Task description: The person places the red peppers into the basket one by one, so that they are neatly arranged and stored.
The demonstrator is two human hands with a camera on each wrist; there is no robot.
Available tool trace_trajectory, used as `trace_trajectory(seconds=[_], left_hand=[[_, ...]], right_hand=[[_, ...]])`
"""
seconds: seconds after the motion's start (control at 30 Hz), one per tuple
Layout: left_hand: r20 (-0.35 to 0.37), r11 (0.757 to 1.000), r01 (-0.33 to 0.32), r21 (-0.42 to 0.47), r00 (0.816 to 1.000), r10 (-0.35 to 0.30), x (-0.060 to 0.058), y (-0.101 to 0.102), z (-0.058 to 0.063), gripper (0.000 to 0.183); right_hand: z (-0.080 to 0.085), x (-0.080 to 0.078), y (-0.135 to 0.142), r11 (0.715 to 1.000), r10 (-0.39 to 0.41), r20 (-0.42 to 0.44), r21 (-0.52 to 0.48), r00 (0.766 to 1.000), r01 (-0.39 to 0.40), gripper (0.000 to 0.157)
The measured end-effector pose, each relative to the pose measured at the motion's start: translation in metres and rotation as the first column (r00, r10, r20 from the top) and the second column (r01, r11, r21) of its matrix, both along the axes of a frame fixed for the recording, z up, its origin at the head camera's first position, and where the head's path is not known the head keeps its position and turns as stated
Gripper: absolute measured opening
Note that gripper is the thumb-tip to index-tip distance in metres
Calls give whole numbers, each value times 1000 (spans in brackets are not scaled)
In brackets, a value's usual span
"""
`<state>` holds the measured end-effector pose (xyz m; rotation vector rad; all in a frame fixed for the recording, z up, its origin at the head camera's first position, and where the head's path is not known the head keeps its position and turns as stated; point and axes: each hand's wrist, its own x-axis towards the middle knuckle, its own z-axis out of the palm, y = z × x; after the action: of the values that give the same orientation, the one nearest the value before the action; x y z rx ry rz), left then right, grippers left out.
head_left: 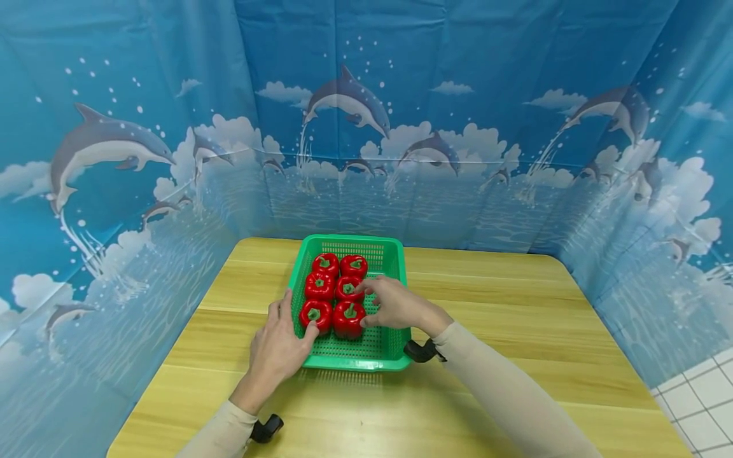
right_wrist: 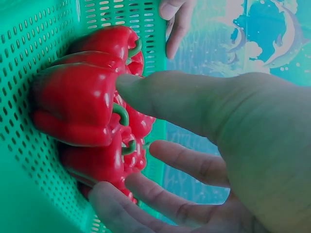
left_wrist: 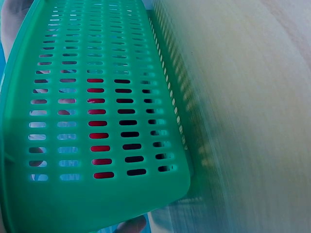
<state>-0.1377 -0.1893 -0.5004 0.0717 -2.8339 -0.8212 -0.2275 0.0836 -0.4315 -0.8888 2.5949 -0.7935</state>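
Several red bell peppers with green stems stand in two columns inside a green plastic basket (head_left: 366, 364). My left hand (head_left: 280, 343) holds the basket at its near left corner, thumb over the rim beside the near left pepper (head_left: 314, 313), fingers along the outside. My right hand (head_left: 397, 305) is inside the basket on the right, its fingers spread and loosely bent. Its thumb touches the near right pepper (right_wrist: 80, 99) in the right wrist view. The fingertips reach the middle right pepper (head_left: 347, 287). The left wrist view mostly shows the slotted basket wall (left_wrist: 107, 199).
The basket stands on a light wooden table (head_left: 498, 299). A blue curtain (head_left: 469, 210) printed with dolphins surrounds the table's back and sides. White tiles (head_left: 701, 394) show at the lower right. Dark wrist devices (head_left: 420, 351) sit on both forearms.
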Motion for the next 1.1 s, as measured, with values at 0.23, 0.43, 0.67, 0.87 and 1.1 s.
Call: trace_trajectory(seconds=[0.23, 0.43, 0.67, 0.87, 1.1], left_hand=[[5, 1000, -1, -4, 1000, 1, 1, 0, 0, 98], [-9, 1000, -4, -13, 1000, 4, 1, 0, 0, 96], [1, 1000, -11, -12, 1000, 11, 1, 0, 1, 96], [19, 1000, -14, -12, 1000, 14, 1, 0, 2, 97], [28, 1000, -12, -7, 1000, 13, 0, 0, 1, 96]], right_hand=[[-2, 3, 10, 999, -22, -7, -45, 1000, 22, 62], [-6, 5, 19, 996, -17, -32, -89, 999, 14, 60], [-8, 7, 25, 991, -10, -74, -133, 997, 0, 56], [-10, 12, 30, 987, -17, -109, -161, 994, -1, 52], [-11, 18, 38, 978, -49, -113, -208, 992, 24, 46]])
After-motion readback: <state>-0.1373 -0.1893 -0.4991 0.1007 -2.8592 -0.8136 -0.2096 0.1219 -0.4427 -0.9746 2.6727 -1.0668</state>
